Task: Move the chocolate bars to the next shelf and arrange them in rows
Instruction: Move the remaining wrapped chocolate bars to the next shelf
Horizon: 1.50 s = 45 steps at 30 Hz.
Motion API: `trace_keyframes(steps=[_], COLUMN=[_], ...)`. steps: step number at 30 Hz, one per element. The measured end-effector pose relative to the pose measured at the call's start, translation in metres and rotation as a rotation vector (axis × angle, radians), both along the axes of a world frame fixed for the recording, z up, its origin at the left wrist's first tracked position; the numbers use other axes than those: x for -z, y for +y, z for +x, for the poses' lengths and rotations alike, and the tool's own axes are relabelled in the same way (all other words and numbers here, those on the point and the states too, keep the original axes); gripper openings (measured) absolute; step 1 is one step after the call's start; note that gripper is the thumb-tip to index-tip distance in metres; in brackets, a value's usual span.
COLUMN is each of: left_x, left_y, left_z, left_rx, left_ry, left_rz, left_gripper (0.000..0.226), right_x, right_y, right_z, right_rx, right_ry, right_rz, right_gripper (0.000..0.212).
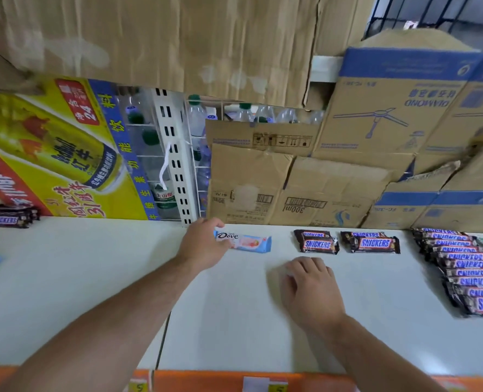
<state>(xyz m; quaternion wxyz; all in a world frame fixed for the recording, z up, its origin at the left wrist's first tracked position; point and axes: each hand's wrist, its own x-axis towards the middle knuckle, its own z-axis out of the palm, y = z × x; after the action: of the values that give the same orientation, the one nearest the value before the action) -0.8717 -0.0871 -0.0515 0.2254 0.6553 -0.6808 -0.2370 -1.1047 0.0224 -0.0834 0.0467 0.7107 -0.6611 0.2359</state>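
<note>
- left hand [203,244] grips the left end of the Dove bar [247,243] — fingers curled over it, thumb toward the back
- bar lies flat on the white shelf [234,321], close to the back edge
- bar's long axis runs left-right; free end points right, away from the palm, so the left hand is clearly the nearer 1
- right hand [311,290] is palm down on the shelf, in front and to the right of the bar, apart from it
- its fingers are bent, with a pale blur under the tips — cannot tell if they hold anything
- 2 Snickers piles [318,242] sit right of the bar; long Snickers row [466,273] at far right
- likely target is the section left of the seam [161,335], where a Snickers stack [11,217] sits at the back
- leftward path looks open; slotted post [175,165] and cardboard boxes [291,179] stand behind, not in the way
</note>
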Motion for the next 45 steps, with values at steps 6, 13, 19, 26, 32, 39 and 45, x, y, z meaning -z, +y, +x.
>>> trace_keyframes(steps=[6,13,19,26,32,39,45], left_x=[0.012,0.020,0.019,0.008,-0.002,-0.014,-0.029], left_y=[-0.012,-0.022,-0.019,0.035,0.103,0.168,0.200], left_z=[0.010,0.009,0.009,0.023,0.062,0.123,0.183], left_rx=[0.120,0.094,0.100,-0.026,0.016,-0.081,-0.200], left_ry=[-0.071,-0.050,-0.055,0.128,-0.190,-0.308,-0.275], left_rz=[-0.014,-0.036,-0.035,-0.028,-0.075,0.004,-0.032], left_gripper=[0.051,0.043,0.049,0.057,0.039,0.043,0.042], right_x=[-0.002,-0.003,-0.007,-0.012,-0.017,-0.040,-0.059], right_y=[0.000,-0.002,-0.001,0.002,0.008,0.032,0.046], right_z=[0.004,0.007,0.007,0.006,0.014,0.103,0.185], right_rx=[0.034,0.069,0.075,0.039,0.026,-0.248,-0.398], right_ry=[0.029,0.032,0.042,0.063,0.253,0.261,0.185], right_rz=[0.030,0.065,0.079,0.135,0.249,0.357,0.357], right_gripper=[0.018,0.023,0.028,0.028,0.024,0.037,0.036])
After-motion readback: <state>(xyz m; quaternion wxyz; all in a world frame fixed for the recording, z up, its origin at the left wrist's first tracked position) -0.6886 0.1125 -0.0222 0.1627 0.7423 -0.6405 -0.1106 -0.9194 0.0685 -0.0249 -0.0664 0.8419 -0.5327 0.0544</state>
